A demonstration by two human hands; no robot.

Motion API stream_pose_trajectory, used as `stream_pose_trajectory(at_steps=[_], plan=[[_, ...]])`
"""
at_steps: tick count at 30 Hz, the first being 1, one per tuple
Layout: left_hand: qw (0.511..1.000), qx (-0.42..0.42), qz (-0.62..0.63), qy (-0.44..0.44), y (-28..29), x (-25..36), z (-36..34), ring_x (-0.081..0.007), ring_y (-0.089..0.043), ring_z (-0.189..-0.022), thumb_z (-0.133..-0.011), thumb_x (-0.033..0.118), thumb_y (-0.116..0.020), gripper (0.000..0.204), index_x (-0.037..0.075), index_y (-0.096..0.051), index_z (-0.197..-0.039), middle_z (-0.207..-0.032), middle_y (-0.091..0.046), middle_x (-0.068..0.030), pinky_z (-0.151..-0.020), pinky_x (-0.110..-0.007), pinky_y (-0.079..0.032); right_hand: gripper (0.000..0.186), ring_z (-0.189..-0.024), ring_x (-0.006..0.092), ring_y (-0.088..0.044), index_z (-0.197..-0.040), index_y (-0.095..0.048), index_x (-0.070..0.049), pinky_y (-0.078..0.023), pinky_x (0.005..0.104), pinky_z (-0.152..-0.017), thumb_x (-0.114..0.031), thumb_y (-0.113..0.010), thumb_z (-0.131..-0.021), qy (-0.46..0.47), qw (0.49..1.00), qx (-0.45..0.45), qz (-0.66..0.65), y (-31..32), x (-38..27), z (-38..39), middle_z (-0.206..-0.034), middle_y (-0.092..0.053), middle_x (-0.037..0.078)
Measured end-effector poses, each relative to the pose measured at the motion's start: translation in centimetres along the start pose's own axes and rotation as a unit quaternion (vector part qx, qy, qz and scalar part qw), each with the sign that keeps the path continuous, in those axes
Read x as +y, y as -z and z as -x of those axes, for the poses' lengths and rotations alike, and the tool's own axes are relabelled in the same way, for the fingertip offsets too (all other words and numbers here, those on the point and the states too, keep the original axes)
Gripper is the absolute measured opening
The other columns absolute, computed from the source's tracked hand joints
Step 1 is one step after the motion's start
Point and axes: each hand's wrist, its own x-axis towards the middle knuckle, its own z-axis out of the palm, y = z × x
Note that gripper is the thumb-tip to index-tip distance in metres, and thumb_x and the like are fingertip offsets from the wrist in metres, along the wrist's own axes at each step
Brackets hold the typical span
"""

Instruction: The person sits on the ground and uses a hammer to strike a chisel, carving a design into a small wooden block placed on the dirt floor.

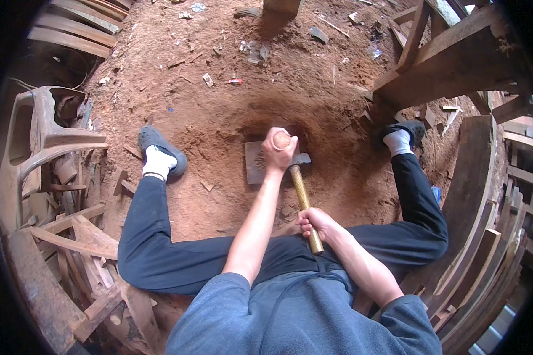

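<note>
My left hand (276,155) is closed round an upright round wooden piece (282,140), its pale end facing up above my fist; its lower part is hidden. Under that hand lies a flat, squarish wooden block (253,163) on the dirt. My right hand (315,222) grips a hammer (300,189) low on its yellowish handle. The hammer's grey metal head is just right of my left fist, low by the block, and is partly hidden by the fist. Whether the head touches the wooden piece, I cannot tell.
Reddish dirt ground (207,195) with scraps lies between my spread legs. At left are a broken plastic chair (38,133) and a heap of wood offcuts (95,236). Long curved boards (465,195) stand at right. A heavy timber (450,65) juts in at the upper right.
</note>
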Motion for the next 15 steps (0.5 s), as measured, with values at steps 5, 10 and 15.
stream_pose_trajectory(at_steps=[5, 10, 15], plan=[[0.992, -0.103, -0.059, -0.042, 0.2, 0.6, 0.0, -0.0225, -0.062, -0.071, -0.068, 0.012, -0.076, 0.028, 0.006, -0.056, -0.085, -0.076, -0.061, -0.0088, -0.066, -0.033, -0.050, 0.012, -0.038, 0.0045, -0.037, -0.070, -0.045, -0.005, -0.036, 0.0235, -0.036, 0.002, -0.055, -0.073, 0.000, 1.000, 0.002, -0.002, 0.0, 0.0, 0.0, -0.052, -0.039, -0.005], [0.987, -0.153, -0.037, -0.046, 1.2, 0.1, -0.9, -0.0167, -0.060, -0.068, -0.065, 0.021, -0.084, 0.037, 0.005, -0.057, -0.085, -0.075, -0.061, -0.0063, -0.065, -0.029, -0.049, 0.014, -0.038, 0.0045, -0.037, -0.069, -0.044, -0.007, -0.036, 0.0233, -0.035, 0.002, -0.055, -0.074, -0.003, 1.000, 0.003, 0.004, 0.1, 0.1, -0.1, -0.052, -0.039, -0.004], [0.992, -0.109, 0.063, 0.020, 2.0, -0.5, -1.1, -0.0076, -0.054, -0.067, -0.068, 0.015, -0.083, 0.032, 0.008, -0.056, -0.083, -0.074, -0.057, 0.0014, -0.062, -0.025, -0.048, 0.018, -0.038, 0.0048, -0.037, -0.067, -0.041, -0.009, -0.036, 0.0231, -0.035, 0.002, -0.055, -0.073, 0.004, 1.000, -0.008, 0.000, 0.2, 0.1, -0.2, -0.052, -0.039, -0.004]])
